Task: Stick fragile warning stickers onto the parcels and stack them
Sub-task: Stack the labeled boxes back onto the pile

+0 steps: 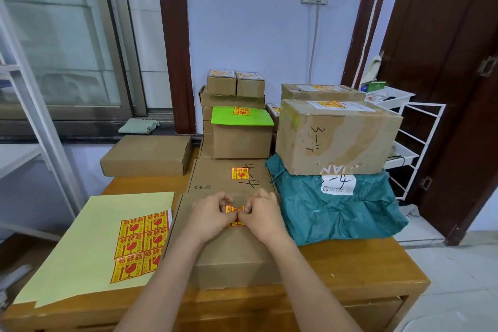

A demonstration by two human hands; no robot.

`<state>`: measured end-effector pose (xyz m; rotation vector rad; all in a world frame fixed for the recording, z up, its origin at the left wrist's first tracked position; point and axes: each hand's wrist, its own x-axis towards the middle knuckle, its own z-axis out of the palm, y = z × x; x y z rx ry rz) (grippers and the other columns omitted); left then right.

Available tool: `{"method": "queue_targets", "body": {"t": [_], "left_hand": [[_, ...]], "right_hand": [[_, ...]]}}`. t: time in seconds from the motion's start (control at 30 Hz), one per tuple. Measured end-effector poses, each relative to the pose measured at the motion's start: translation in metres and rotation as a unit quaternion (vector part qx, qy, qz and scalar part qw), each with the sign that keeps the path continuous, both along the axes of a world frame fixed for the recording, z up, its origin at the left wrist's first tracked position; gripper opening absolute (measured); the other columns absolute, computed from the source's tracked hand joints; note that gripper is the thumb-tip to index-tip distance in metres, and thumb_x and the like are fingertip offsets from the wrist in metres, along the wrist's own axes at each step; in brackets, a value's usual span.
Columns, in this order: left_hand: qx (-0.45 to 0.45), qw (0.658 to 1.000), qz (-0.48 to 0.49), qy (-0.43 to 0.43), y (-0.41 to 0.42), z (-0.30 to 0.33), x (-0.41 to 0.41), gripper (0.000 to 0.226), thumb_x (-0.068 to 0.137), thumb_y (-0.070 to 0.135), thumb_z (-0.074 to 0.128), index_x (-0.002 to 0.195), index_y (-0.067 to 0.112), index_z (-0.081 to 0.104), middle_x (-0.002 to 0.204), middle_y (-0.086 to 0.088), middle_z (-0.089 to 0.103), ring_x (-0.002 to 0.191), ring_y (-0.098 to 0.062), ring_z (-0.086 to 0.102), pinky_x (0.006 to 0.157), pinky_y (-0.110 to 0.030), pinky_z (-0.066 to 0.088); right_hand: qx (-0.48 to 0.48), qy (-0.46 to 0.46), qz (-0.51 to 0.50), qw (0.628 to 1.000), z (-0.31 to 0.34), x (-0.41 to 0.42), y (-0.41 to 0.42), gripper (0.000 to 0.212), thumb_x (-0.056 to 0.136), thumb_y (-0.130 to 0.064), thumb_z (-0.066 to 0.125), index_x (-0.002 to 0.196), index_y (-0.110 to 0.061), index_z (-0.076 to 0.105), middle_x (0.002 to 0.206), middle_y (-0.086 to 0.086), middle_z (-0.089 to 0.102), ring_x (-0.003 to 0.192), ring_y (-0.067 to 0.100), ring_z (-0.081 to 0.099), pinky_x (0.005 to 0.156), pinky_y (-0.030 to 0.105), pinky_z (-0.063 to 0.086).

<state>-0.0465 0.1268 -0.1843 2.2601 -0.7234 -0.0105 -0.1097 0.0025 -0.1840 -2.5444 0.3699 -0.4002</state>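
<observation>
Right now I'm mid-stick: my left hand point(208, 217) and right hand point(262, 214) are both down on the top of the near cardboard parcel point(229, 256), thumbs meeting over a red/yellow fragile sticker point(234, 210). Fingers of both hands are curled in and the thumbs press on the sticker's lower part, knuckles nearly touching each other. Only the upper strip of the sticker shows between my hands; its top edge looks a bit lifted, so I judge it's not fully flat yet.

Parcel sits at the front middle of the wooden table point(358, 272). Just behind it, touching, lies a flat box w/ a sticker already on point(231, 178). On the left, the sticker sheet point(140, 245) on its pale yellow backing, several labels left. On the right, a teal bag parcel point(339, 210) w/ a big taped box point(336, 137) on top, sticker on it too. Further back, a green-topped box point(242, 132) and small boxes stacked against the wall, all labelled as far as I can see. One flat box at back left point(147, 155) shows no sticker on top.

Next, imo: smooth thumbs outward and up to press the top edge down w/o creasing, then lift this parcel by its sides and stack it, probably on the flat box behind. After that, the unlabelled box at back left.
</observation>
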Motion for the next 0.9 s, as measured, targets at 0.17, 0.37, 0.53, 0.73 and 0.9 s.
{"method": "queue_targets", "body": {"t": [0.17,0.37,0.53,0.73,0.9], "left_hand": [[-0.029,0.999,0.042,-0.018,0.0,-0.002,0.004,0.027,0.077,0.011,0.069,0.095,0.025,0.055,0.088,0.006,0.049,0.091,-0.015,0.048,0.079,-0.033,0.047],[-0.08,0.997,0.016,0.007,0.004,-0.001,0.003,0.028,0.079,-0.001,0.062,0.097,0.02,0.057,0.093,0.001,0.051,0.083,-0.008,0.049,0.067,-0.017,0.041],[-0.073,0.996,-0.044,0.041,0.007,0.004,0.001,0.041,0.077,0.006,0.07,0.11,0.024,0.054,0.107,0.005,0.052,0.101,-0.009,0.05,0.09,-0.025,0.045],[-0.004,0.995,-0.081,0.055,0.011,0.006,0.005,0.053,0.079,0.02,0.074,0.128,0.022,0.052,0.118,0.005,0.047,0.115,-0.011,0.046,0.099,-0.028,0.041],[0.049,0.991,-0.113,0.059,0.015,0.009,0.008,0.062,0.081,0.027,0.073,0.136,0.015,0.046,0.124,0.003,0.04,0.118,-0.012,0.042,0.103,-0.025,0.036]], "right_hand": [[0.03,-0.056,-0.018,0.998,-0.001,-0.001,-0.001,0.031,0.085,-0.012,0.064,0.106,-0.014,0.042,0.107,0.0,0.044,0.107,0.017,0.041,0.093,0.029,0.042],[0.078,-0.073,-0.022,0.994,-0.003,-0.001,-0.004,0.025,0.084,0.001,0.054,0.104,-0.013,0.048,0.102,-0.003,0.047,0.106,0.02,0.049,0.091,0.031,0.046],[0.052,-0.058,0.01,0.997,-0.004,0.0,-0.005,0.034,0.083,-0.019,0.067,0.113,-0.01,0.053,0.11,-0.001,0.049,0.109,0.017,0.043,0.091,0.024,0.04],[0.046,0.01,0.072,0.996,0.001,-0.003,-0.015,0.057,0.084,-0.03,0.07,0.133,-0.01,0.048,0.129,0.003,0.046,0.124,0.018,0.036,0.105,0.028,0.034],[0.05,0.036,0.107,0.992,0.003,-0.003,-0.018,0.059,0.086,-0.029,0.069,0.137,-0.009,0.048,0.13,0.003,0.046,0.126,0.018,0.036,0.108,0.028,0.031]]}}
